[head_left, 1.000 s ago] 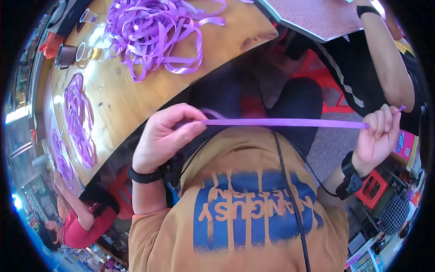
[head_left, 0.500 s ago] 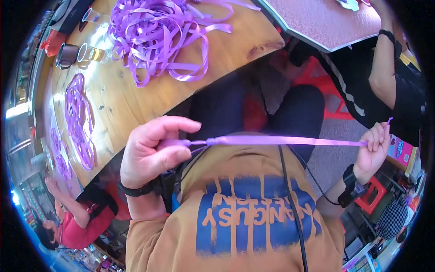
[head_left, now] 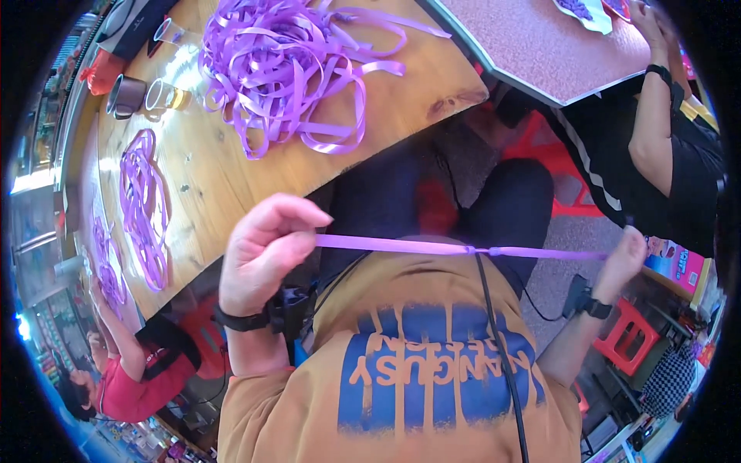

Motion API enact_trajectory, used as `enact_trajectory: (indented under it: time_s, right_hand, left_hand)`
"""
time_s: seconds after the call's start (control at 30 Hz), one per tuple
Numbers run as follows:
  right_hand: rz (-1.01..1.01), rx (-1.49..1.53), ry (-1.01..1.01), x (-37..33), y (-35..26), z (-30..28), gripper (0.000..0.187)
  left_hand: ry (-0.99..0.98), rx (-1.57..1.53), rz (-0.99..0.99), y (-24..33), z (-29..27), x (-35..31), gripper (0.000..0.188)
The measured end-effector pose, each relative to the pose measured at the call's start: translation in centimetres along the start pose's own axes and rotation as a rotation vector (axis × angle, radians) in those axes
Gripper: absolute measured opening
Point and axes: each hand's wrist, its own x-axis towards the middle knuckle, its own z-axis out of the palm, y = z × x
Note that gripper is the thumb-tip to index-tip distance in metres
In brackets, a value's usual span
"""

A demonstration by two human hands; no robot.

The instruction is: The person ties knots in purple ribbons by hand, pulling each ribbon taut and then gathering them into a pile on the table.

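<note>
A narrow purple ribbon is stretched taut across my lap, with two small knots and a thin link between them near its middle. Its left end runs into my left hand, beside the thumb; the index finger arches above, apart from the thumb, and the other fingers are mostly hidden. At the far right, my right hand is closed on the other end, its fingertips slightly blurred. On the wooden table ahead lies a large tangled heap of purple ribbons.
A looped purple ribbon bundle lies at the table's left, near a dark cup and a clear plastic cup. A person in red sits left; another in black sits right by a pink-topped table. A black cable hangs down my shirt.
The ribbon has slid rightward through my hands: its knots went from beside my left hand to midway between both hands. The right hand has shifted slightly down.
</note>
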Motion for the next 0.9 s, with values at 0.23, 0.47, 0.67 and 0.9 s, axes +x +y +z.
enact_trajectory:
  time_s: [0.23,0.47,0.67,0.9]
  right_hand:
    - [0.007,0.324,-1.091,-7.7,-17.0,5.5,0.034]
    - [-0.046,0.816,-1.660,-9.5,-25.3,8.3,0.046]
    - [-0.239,0.645,-1.501,-9.6,-26.4,8.4,0.032]
    - [-0.486,0.645,-1.191,-9.6,-26.8,8.3,0.013]
  left_hand:
    - [-0.379,0.058,-0.084,-1.5,5.2,2.0,0.018]
    - [-0.336,0.284,0.240,-0.4,6.8,1.9,0.017]
    - [-0.177,0.176,0.217,-0.4,5.5,0.4,0.017]
    - [-0.066,0.092,0.279,-0.1,4.9,0.1,0.015]
